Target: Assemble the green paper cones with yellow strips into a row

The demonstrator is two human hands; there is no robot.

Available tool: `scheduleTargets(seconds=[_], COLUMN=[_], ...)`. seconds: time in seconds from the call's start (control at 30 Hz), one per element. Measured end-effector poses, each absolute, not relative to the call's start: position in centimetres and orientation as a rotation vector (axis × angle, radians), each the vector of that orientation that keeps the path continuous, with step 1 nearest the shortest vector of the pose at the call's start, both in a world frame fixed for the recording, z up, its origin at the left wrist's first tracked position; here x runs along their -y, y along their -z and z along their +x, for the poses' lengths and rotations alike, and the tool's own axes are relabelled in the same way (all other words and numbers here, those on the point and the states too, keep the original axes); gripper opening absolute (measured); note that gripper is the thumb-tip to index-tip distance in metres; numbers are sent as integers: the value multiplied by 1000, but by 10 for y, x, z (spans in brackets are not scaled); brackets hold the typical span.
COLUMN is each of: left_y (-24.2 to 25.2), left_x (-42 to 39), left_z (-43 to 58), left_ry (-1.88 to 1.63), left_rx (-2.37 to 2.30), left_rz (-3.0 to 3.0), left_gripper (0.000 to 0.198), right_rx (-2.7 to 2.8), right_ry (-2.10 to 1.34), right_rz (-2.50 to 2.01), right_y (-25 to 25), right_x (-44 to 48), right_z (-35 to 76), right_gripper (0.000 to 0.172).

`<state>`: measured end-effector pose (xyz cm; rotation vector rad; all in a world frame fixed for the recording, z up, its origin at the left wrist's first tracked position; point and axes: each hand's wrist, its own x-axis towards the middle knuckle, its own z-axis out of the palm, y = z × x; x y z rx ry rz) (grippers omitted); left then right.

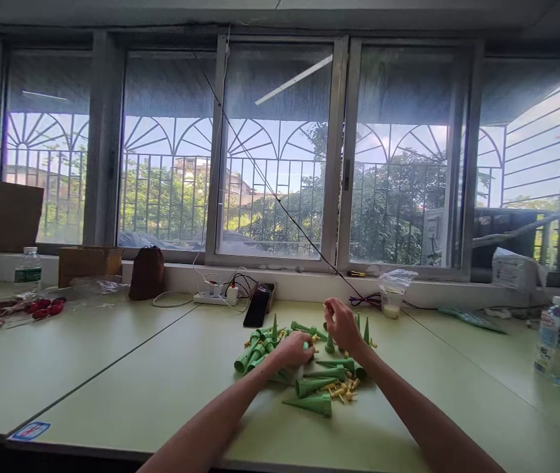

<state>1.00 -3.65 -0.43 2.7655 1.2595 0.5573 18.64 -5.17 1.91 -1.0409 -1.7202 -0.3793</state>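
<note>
Green plastic cones (313, 404) lie in a loose pile on the table (151, 387), with a few standing upright, such as one cone (367, 330) at the right. Small yellow peg-like pieces (343, 391) are scattered among them. My left hand (293, 349) is closed over the middle of the pile, and a bit of a green cone (306, 345) shows at its fingers. Raised just above the pile's far right side is my right hand (343, 325). Its fingers are pinched together; whatever they hold is too small to make out.
Behind the pile lie a dark phone (257, 307) and a power strip (216, 299) with cables. A plastic cup (390, 301) stands at the back right, a water bottle (557, 341) at far right. A brown pouch (147, 273) and cardboard box (89, 264) stand back left.
</note>
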Motion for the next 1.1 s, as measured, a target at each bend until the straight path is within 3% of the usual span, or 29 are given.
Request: scheduleTargets(seconds=[0.27,0.47,0.73,1.1], left_y=[7,5,10,14], left_x=[38,38,33,30], left_z=[12,11,11,10], left_ry=[-527,-579,-677,-705], left_rx=[-1316,-1263,-1241,-1169], left_rz=[2716,2701,2692,2707], left_gripper=[26,24,26,29], right_rx=[2268,2444,2595,2584], right_ry=[-202,-269,-716,-630], right_rz=[-1279,-1435,-1688,-1936], right_y=[-48,-60,-57,-47], right_x=[59,71,86,86], right_z=[204,222,221,215], right_gripper=[10,9,8,4])
